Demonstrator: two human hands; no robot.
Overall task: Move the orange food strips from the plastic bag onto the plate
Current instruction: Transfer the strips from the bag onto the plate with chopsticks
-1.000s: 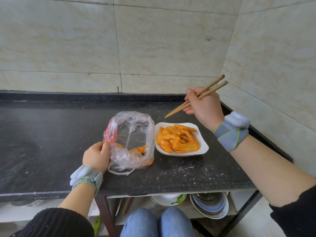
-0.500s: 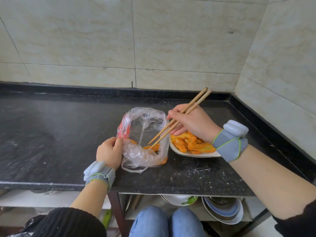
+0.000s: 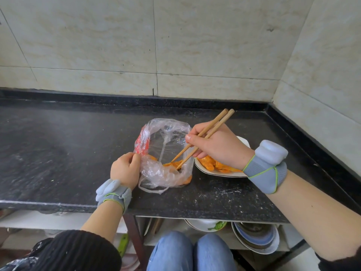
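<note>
A clear plastic bag [image 3: 166, 137] with a red strip on its left rim stands open on the black counter. My left hand [image 3: 124, 170] grips the bag's near left edge. My right hand [image 3: 216, 146] holds wooden chopsticks [image 3: 203, 136], whose tips reach down into the bag onto the orange food strips [image 3: 175, 164] at its bottom. The white plate [image 3: 218, 173] with more orange strips [image 3: 213, 165] lies just right of the bag, mostly hidden under my right hand and wrist.
The black counter [image 3: 58, 153] ends at a tiled wall behind and on the right. Below its front edge, a shelf holds stacked bowls [image 3: 256, 237] and a plate [image 3: 207, 225]. My knees in blue jeans show under the counter.
My right hand came down and left from above the plate, and the chopstick tips went into the bag onto the strips. My left hand kept its grip on the bag's edge.
</note>
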